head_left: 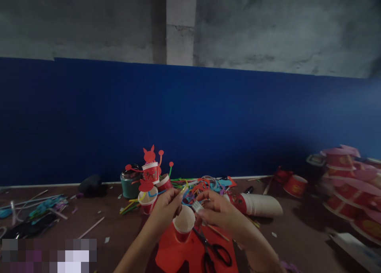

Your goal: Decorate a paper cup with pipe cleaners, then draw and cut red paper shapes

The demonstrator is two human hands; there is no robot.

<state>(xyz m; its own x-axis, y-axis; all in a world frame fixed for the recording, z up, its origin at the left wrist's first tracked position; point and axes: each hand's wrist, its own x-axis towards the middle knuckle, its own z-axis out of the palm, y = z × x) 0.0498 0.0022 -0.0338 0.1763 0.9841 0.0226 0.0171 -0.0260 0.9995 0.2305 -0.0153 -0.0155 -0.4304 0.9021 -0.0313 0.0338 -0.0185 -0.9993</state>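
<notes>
My left hand is closed in a pinch just above the left rim of a red-and-white paper cup. A small yellowish bit shows at its fingertips; I cannot make out what they hold. My right hand pinches a small white piece by the cup's right rim. The cup stands upright with its mouth up, on red paper. Black-handled scissors lie on that paper, right of the cup.
Left of my hands stand decorated paper-cup figures and a teal jar. A stack of white paper cups lies on its side at right. Colourful strips are heaped behind. Red cup crafts crowd the far right.
</notes>
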